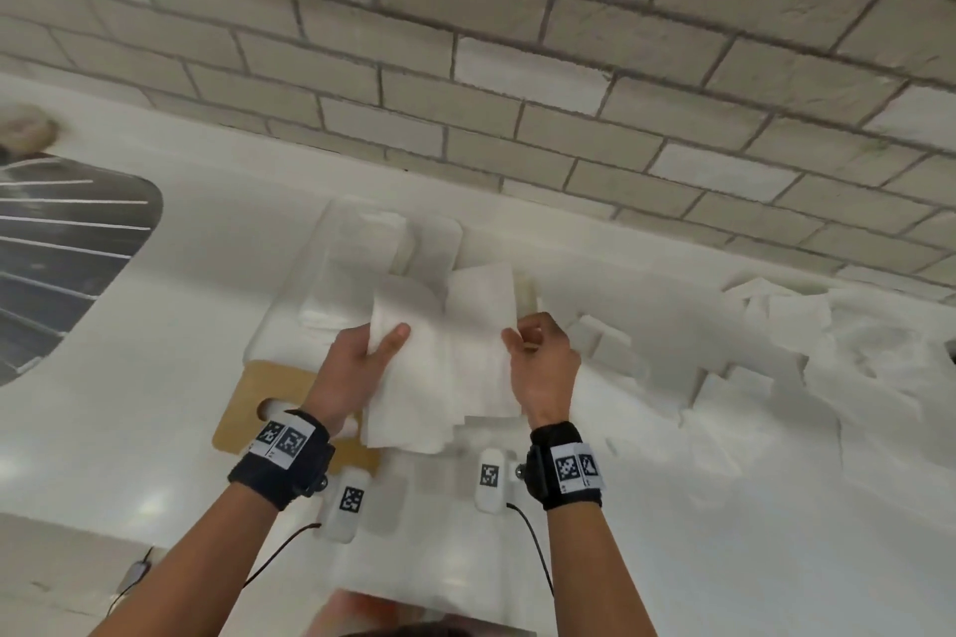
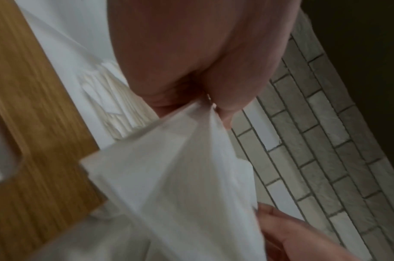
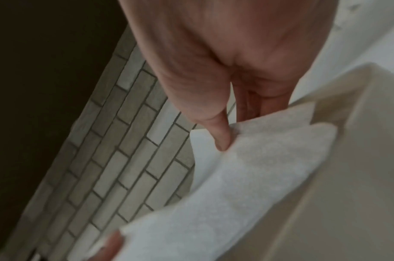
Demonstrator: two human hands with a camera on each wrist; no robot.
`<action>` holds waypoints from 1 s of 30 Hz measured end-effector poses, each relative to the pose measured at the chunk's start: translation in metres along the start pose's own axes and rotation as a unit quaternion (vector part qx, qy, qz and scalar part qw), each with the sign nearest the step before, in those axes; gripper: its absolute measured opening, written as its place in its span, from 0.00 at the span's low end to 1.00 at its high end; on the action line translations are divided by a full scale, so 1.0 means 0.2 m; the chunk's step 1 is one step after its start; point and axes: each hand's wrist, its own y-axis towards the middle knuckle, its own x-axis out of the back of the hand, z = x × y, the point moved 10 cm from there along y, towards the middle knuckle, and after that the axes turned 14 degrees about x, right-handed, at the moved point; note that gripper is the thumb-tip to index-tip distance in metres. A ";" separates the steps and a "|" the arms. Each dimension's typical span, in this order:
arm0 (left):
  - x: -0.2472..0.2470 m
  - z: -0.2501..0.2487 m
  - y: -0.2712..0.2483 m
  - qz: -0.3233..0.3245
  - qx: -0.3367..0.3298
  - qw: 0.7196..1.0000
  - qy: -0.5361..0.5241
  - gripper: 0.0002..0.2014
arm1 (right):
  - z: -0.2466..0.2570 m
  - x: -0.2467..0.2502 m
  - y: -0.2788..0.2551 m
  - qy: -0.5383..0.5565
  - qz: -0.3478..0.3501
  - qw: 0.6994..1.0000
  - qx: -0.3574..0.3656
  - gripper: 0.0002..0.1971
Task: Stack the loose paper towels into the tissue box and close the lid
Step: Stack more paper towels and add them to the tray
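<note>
Both hands hold up a bunch of white paper towels [image 1: 445, 367] above the counter. My left hand [image 1: 362, 352] grips the bunch's left edge, thumb on the front. My right hand [image 1: 538, 357] pinches its right edge between thumb and fingers. The clear tissue box [image 1: 331, 274], open on top, stands just behind the hands with a stack of folded towels [image 2: 117, 98] inside. Its wooden lid [image 1: 269, 393], with a slot cut through it, lies flat on the counter under my left wrist. In the wrist views, the towel bunch [image 2: 180, 176] [image 3: 247, 176] hangs from the fingers.
More loose paper towels [image 1: 776, 352] lie scattered over the white counter [image 1: 129, 429] to the right. A grey brick-tile wall [image 1: 517, 67] runs along the back. A sink [image 1: 51, 264] with a rack sits at the far left.
</note>
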 end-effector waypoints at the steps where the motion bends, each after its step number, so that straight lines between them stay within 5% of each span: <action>1: 0.02 0.00 -0.01 0.003 -0.002 1.000 -0.006 0.16 | 0.00 -0.02 0.02 -0.045 0.015 0.999 0.012 0.05; 4: 0.08 -0.02 -0.03 0.004 -0.014 1.000 -0.027 0.15 | -0.02 -0.08 0.03 -0.130 0.049 0.990 0.022 0.11; 12: 0.06 -0.11 -0.06 0.008 -0.039 0.996 -0.082 0.14 | 0.02 -0.02 0.06 -0.143 -0.026 0.988 0.059 0.13; 18: 0.00 -0.16 -0.04 0.018 -0.040 0.995 -0.093 0.16 | 0.06 -0.05 0.05 -0.108 0.040 0.992 0.052 0.23; 21: -0.04 -0.19 -0.04 0.027 -0.042 0.993 -0.104 0.18 | 0.24 0.12 0.00 -0.067 -0.083 0.986 0.131 0.16; 26: -0.14 -0.25 -0.03 0.021 -0.056 0.992 -0.113 0.21 | 0.25 0.02 -0.09 0.148 0.017 0.989 -0.002 0.15; 30: -0.18 -0.26 0.02 0.020 -0.062 0.994 -0.087 0.15 | 0.14 0.07 -0.04 0.115 -0.050 0.992 -0.023 0.11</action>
